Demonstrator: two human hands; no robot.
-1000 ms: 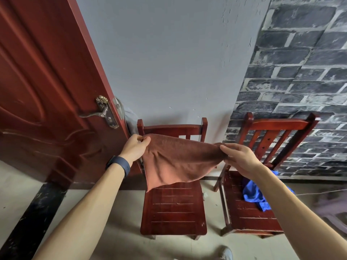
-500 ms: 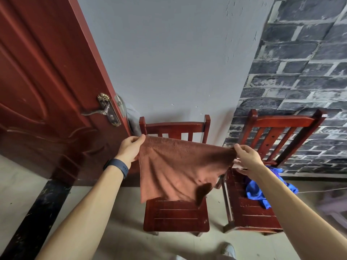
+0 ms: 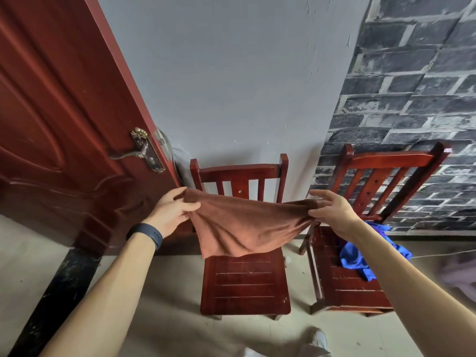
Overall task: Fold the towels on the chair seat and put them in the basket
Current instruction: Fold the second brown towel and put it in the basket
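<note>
Holding the brown towel point(image 3: 242, 225) stretched above the left chair's seat point(image 3: 244, 284), the left hand point(image 3: 171, 212) pinches one corner; the right hand point(image 3: 332, 212) grips the other, fingers partly splayed. Keeping the top edge taut should give a square fold.

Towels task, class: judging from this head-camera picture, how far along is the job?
Done: nothing visibly; no basket or folded towel is in view. In hand: the brown towel hangs spread between the left hand and right hand above the middle chair. Left: fold and basket it, then the blue towel crumpled on the right chair.
</note>
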